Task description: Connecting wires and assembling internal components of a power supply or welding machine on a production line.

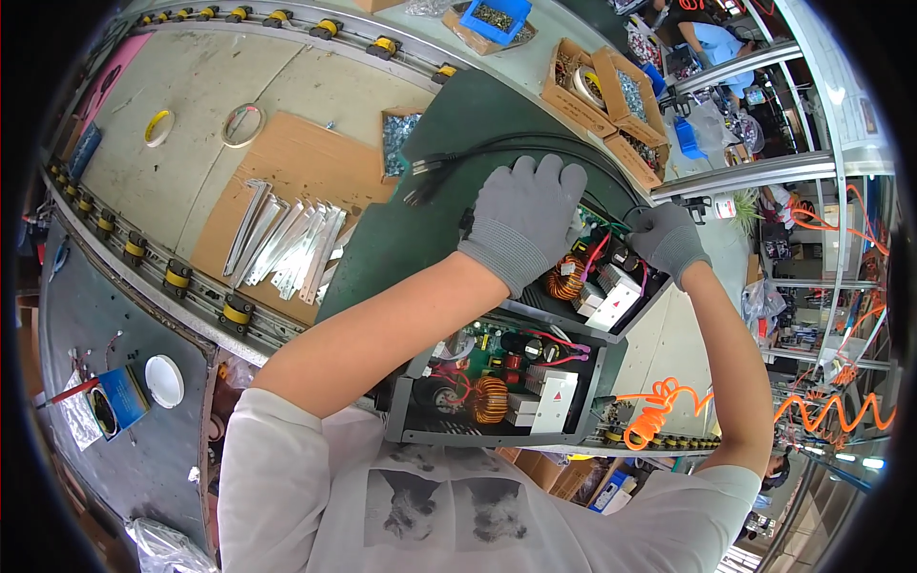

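Two dark grey metal cases with circuit boards, copper coils and white-faced heat sinks lie before me, the near case [492, 438] by my body and the far case [611, 334] beyond it. My left hand [525, 220], in a grey glove, is closed over the far-left part of the far case; its fingertips are hidden. At that case's far right corner, my gloved right hand [669, 237] has its fingers curled around a black power cable [564, 143]. The cable arcs across the dark green mat [382, 258], its plug ends lying left of my left hand.
Flat metal strips [296, 244] lie on cardboard at left, near two tape rolls [243, 125]. Boxes of screws [583, 91] and a blue bin [495, 19] stand beyond. A coiled orange air hose [650, 411] hangs at right. Roller rails [239, 310] border the bench.
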Available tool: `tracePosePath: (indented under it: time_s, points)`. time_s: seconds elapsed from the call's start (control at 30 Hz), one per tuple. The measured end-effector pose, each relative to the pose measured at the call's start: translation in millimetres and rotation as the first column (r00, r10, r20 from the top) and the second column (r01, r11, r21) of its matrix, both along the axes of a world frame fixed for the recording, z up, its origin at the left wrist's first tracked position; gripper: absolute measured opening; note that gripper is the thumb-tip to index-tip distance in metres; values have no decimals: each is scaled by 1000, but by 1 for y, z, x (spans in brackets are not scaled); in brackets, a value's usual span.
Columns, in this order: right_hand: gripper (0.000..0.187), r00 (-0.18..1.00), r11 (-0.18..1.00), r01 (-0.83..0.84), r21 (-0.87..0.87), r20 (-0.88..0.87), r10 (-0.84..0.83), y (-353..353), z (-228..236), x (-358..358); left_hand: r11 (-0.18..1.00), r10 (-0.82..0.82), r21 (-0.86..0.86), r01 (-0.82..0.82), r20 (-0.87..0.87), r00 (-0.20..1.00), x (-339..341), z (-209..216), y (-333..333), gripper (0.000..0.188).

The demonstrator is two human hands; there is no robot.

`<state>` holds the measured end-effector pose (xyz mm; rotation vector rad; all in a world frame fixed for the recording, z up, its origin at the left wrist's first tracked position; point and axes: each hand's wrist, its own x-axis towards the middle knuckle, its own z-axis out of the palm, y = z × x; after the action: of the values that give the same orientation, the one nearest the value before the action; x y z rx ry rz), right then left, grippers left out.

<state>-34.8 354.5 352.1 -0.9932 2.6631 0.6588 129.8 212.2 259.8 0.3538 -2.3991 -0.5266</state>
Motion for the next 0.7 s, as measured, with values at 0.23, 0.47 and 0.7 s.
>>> tracePosePath:
  time_s: [0.23,0.47,0.7]
  points:
    - [22,996,997,62,-44,-63,-65,2,-6,10,1000,0,-4,-1,-32,999,1,1,0,31]
    - [15,996,996,-85,18,-16,85,13,-6,1,999,-22,28,22,-1,1000,2,5,-1,31]
    - [18,993,993,-109,35,-51,110,9,-2,6,998,-36,43,36,-3,999,4,4,-1,32]
